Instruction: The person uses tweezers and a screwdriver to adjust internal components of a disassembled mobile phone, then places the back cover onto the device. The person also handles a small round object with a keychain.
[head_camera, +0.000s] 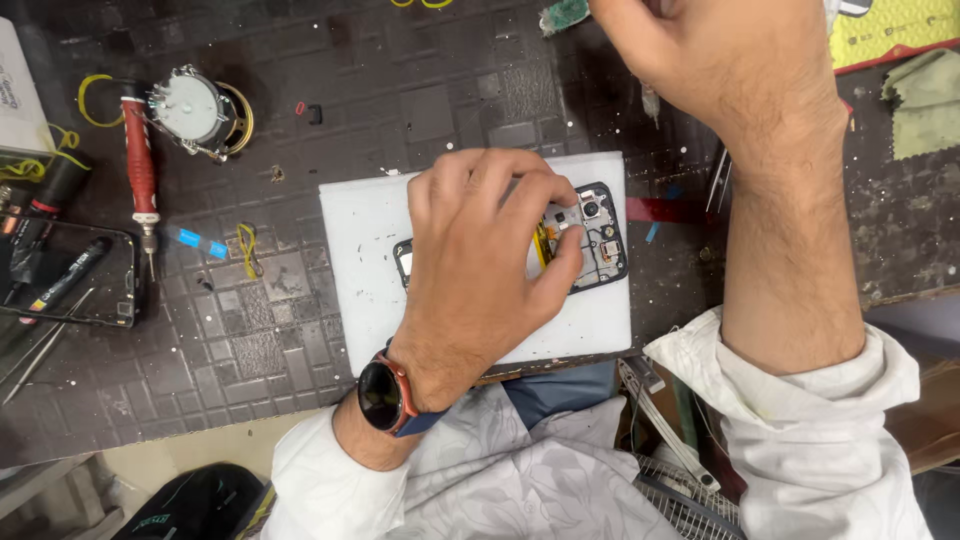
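A technician in a white shirt bends over a repair bench, the left hand (480, 270), a dark wristwatch (385, 395) at its wrist, laid across an opened smartphone (600, 235) whose back cover is off; the fingers curl together, thumb and forefinger tips pressed near a small silver part beside the camera module, though whether they pinch it or merely steady it cannot be told. The phone lies flat on a white work pad (365, 260), mostly hidden under that palm, its exposed top end just past the fingertips. Farther on, the right hand (720, 60) hangs raised above the bench, its fingers cut off by the frame edge, so their state cannot be told. Well left of the fingers sit a red-handled soldering iron (140, 160), a small round motor (195, 110) and a second dark phone (70, 275). The work appears to be at the dismantling stage, and the next move likely calls for a fine tool and a light touch
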